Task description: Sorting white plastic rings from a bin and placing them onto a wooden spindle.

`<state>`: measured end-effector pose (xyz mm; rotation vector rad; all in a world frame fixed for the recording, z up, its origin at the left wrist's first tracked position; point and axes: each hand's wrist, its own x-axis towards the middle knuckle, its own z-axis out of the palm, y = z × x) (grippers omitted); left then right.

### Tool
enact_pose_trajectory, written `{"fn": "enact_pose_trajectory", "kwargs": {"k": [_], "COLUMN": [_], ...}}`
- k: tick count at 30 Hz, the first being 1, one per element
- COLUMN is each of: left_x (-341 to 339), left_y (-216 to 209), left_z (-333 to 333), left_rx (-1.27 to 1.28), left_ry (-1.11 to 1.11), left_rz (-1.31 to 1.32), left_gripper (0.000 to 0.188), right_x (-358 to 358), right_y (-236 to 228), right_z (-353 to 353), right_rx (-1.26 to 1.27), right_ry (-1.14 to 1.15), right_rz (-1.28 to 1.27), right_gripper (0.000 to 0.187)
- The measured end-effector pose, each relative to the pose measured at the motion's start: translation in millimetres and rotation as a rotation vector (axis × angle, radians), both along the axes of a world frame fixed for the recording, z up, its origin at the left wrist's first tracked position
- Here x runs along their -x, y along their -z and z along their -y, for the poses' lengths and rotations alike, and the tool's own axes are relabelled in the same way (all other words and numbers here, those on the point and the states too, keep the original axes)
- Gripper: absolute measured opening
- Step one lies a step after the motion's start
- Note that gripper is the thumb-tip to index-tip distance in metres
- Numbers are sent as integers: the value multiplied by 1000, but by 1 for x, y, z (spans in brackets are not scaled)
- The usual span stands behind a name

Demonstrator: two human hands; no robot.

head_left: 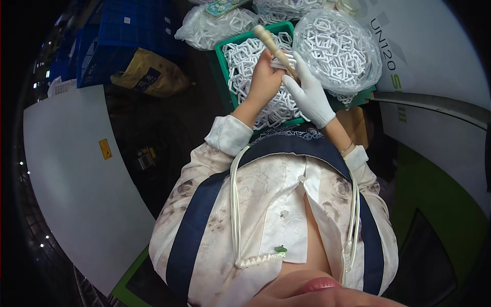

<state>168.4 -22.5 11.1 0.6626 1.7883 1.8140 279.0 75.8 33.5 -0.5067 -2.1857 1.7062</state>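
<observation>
I have the pale tan tool [269, 39], thick and rounded at its far-left end, slimming toward near right, above the green bin [223, 71] of white links [244, 56]. My bare left hand [267, 83] curls around white pieces [278, 63]; remotely, I can't tell what the gloved right hand [311, 98] grips.

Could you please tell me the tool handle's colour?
The slender, rod-shaped tool handle is pale beige, shown best in the head view.
</observation>
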Motion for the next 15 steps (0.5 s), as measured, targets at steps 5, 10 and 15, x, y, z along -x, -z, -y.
{"fn": "enact_pose_trajectory", "kwargs": {"k": [5, 10, 15], "left_x": [9, 3, -7], "left_y": [-17, -34, -44], "left_z": [5, 3, -2], "left_rx": [29, -39, -192], "left_ry": [-54, -55, -18], "left_rz": [15, -153, 179], "left_gripper": [25, 32, 36], "right_x": [1, -5, 7], "right_y": [1, -36, -33], "right_z": [-11, 5, 2], "right_rx": [165, 236, -19], "right_ry": [43, 131, 167], "right_rz": [-133, -59, 19], "right_gripper": [55, 45, 31]}}
